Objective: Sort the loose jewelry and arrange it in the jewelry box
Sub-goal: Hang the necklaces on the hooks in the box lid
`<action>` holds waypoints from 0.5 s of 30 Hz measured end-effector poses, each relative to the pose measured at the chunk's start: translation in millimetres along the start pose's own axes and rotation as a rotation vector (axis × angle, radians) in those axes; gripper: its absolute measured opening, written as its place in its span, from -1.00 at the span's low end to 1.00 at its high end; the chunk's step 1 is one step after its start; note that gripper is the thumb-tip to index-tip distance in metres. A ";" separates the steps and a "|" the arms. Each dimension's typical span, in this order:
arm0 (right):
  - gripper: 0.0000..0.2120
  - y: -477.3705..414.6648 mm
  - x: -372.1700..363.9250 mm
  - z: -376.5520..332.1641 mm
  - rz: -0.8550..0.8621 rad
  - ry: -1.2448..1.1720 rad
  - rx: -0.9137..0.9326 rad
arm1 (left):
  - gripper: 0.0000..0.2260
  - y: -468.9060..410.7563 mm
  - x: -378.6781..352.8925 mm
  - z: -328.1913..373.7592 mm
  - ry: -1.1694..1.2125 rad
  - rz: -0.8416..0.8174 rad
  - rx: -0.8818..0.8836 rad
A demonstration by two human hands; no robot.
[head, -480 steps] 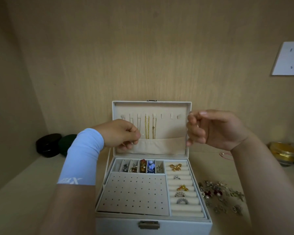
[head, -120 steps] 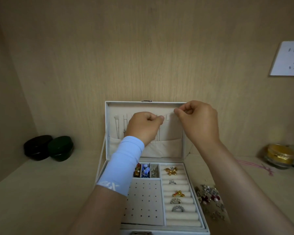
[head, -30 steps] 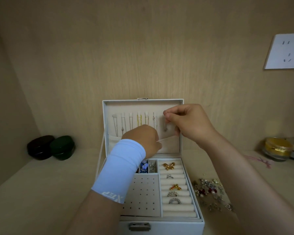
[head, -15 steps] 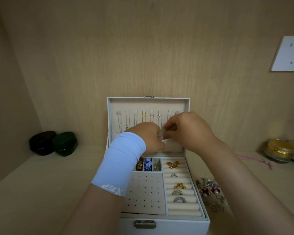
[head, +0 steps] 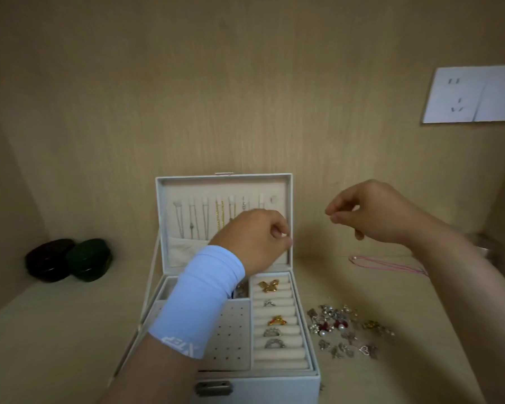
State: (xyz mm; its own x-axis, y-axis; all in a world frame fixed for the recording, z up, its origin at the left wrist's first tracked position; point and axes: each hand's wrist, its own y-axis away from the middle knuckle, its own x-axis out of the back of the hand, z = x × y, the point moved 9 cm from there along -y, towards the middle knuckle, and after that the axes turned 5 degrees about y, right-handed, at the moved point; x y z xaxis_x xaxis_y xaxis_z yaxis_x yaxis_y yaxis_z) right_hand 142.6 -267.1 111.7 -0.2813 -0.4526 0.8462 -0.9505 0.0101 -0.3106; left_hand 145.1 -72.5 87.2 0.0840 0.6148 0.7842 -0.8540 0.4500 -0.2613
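Observation:
The white jewelry box (head: 274, 387) stands open, its lid (head: 225, 185) upright with several chains (head: 219, 218) hanging inside. Rings (head: 270, 287) sit in the right-hand rolls beside a holed earring panel (head: 233, 336). My left hand (head: 254, 240) hovers in front of the lid's lower right, fingers curled; I see nothing in it. To the right of the lid my right hand (head: 370, 217) is raised, thumb and fingertips drawn together with nothing visible between them. A heap of loose jewelry (head: 338, 325) lies on the shelf right of the box.
A pink cord (head: 391, 265) lies behind the heap under my right forearm. A black case (head: 50, 260) and a green case (head: 89, 259) sit at the back left. A wall socket (head: 473, 94) is on the right of the wooden back wall.
My right hand has drawn away from the lid to the right. My left hand has stayed near the lid's pocket. One more chain hangs in the lid than 16 seconds ago.

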 end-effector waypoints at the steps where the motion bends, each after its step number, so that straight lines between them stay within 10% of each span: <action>1: -0.91 1.3 3.0 19.6 -0.008 0.031 -0.038 | -0.86 -2.3 -10.1 11.0 0.035 -0.013 -0.027; 15: -0.86 12.5 -59.9 164.5 -0.289 0.230 -0.277 | -0.70 -100.5 -184.8 67.3 -0.289 -0.434 -0.021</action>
State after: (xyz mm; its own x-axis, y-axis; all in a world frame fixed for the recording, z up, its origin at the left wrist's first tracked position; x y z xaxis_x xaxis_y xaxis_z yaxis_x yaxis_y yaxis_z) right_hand 169.3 -386.5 -14.2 0.0087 -0.2621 0.9650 -0.9850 0.1642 0.0534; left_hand 180.8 -275.0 6.4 0.2804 0.1665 0.9453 -0.7612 0.6385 0.1133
